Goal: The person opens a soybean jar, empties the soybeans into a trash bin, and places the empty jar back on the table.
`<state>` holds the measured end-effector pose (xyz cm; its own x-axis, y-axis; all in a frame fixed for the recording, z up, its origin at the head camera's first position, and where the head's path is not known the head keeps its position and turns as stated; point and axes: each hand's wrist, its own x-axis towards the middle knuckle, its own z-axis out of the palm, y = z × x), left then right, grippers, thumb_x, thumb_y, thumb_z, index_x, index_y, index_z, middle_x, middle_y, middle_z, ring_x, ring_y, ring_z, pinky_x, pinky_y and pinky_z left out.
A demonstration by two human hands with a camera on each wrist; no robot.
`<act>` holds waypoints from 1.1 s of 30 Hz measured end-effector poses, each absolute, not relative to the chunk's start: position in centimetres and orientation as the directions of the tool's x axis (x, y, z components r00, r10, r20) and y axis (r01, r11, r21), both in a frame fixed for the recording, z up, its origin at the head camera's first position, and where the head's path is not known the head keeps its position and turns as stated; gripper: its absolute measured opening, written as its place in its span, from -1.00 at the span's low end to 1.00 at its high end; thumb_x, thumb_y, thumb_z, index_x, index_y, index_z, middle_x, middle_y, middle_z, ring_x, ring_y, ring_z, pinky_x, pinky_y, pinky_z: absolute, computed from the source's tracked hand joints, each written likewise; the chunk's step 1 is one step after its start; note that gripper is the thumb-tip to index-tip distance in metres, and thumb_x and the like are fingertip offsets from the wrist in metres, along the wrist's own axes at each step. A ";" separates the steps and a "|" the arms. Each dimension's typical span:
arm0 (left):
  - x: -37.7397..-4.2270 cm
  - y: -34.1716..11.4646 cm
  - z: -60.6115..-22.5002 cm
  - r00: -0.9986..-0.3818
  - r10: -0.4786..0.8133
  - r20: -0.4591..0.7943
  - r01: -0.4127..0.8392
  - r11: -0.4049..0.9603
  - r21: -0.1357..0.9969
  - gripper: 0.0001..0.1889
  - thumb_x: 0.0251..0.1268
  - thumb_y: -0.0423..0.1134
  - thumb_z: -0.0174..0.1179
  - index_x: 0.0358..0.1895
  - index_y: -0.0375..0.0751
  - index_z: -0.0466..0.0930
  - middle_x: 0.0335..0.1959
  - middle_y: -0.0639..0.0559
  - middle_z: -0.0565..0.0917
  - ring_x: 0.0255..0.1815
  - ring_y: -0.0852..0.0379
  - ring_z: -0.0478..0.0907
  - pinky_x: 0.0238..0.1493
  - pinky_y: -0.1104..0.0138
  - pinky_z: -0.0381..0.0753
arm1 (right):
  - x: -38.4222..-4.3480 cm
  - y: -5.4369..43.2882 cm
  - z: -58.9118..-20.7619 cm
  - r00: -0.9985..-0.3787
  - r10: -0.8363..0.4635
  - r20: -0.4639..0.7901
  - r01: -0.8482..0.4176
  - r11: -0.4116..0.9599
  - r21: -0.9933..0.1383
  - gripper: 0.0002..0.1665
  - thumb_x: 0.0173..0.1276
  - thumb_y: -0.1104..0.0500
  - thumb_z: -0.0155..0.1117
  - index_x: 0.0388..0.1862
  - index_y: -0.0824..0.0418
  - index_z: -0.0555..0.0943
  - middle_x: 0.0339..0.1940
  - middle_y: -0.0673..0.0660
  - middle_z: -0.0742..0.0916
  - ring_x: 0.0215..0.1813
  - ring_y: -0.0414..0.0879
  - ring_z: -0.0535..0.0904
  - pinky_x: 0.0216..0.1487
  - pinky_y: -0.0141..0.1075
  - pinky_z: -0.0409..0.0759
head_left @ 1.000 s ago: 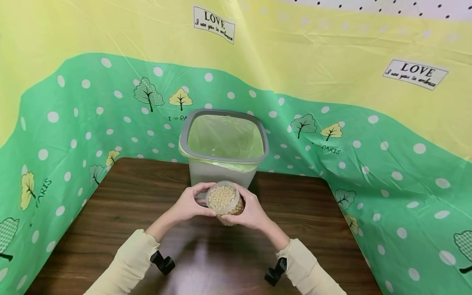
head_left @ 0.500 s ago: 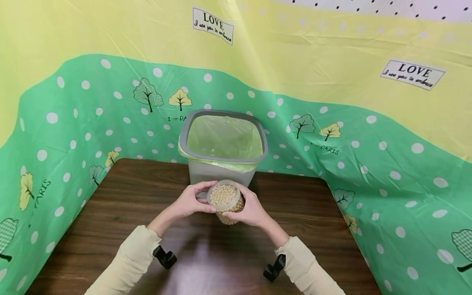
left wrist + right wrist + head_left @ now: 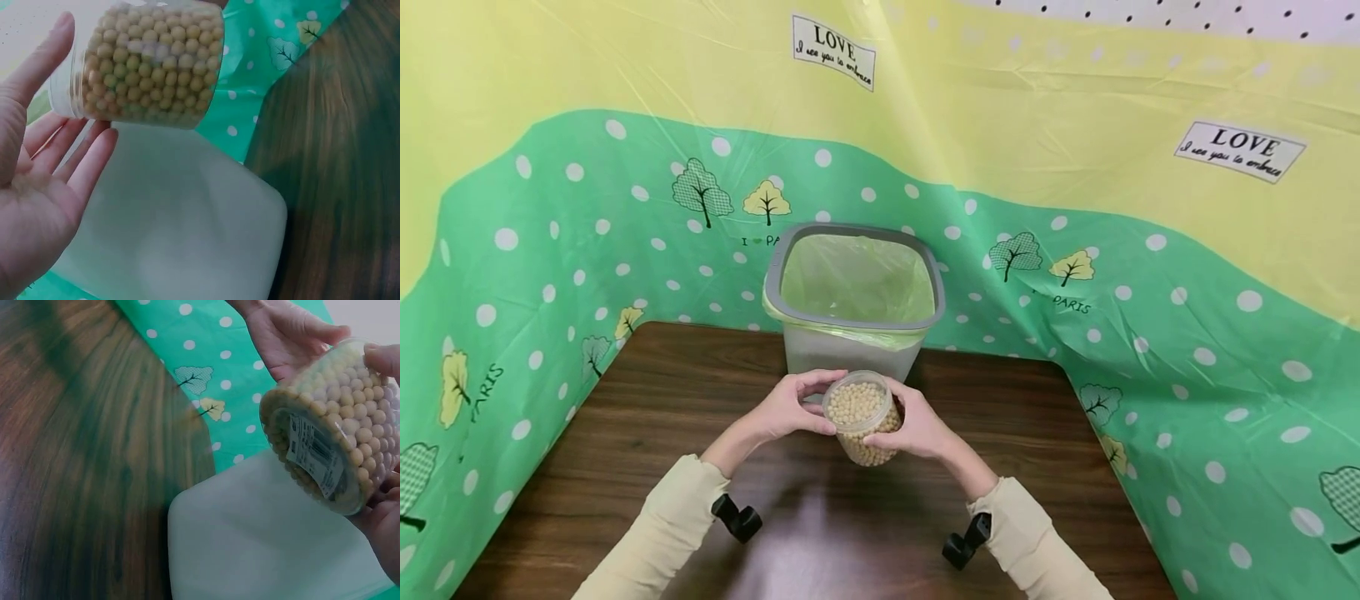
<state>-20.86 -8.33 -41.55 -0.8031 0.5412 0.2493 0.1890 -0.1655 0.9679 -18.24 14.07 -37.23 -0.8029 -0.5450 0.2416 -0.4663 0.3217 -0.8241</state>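
jar (image 3: 859,408): tilted above the table (image 3: 1000,408), near the bin (image 3: 853,350) by the far edge
left hand (image 3: 786,407): half-curled, holding the jar's top end
right hand (image 3: 922,425): half-curled, gripping the jar's side

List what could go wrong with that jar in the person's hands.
Slip: the left hand and right hand hold the smooth clear plastic jar above the table; if their grip loosens, it might drop.
Spill: the jar is tilted and filled with small tan balls; if its top is open or loose, which I can't tell, some could roll out.
Bump: the lined trash bin stands close behind, so the hands might knock it.
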 end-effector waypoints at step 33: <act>-21.0 -7.8 -41.9 -0.834 0.486 0.259 0.176 -0.211 0.962 -0.28 -0.09 -0.35 0.39 0.18 -0.57 0.27 0.13 -0.34 0.40 0.02 0.21 0.46 -0.06 0.36 0.53 | -20.5 15.0 -40.4 -0.818 -0.486 0.307 -0.485 0.297 -0.822 -0.11 -0.14 0.21 0.52 0.24 0.17 0.37 0.00 0.13 0.59 -0.03 -0.09 0.53 -0.06 -0.25 0.53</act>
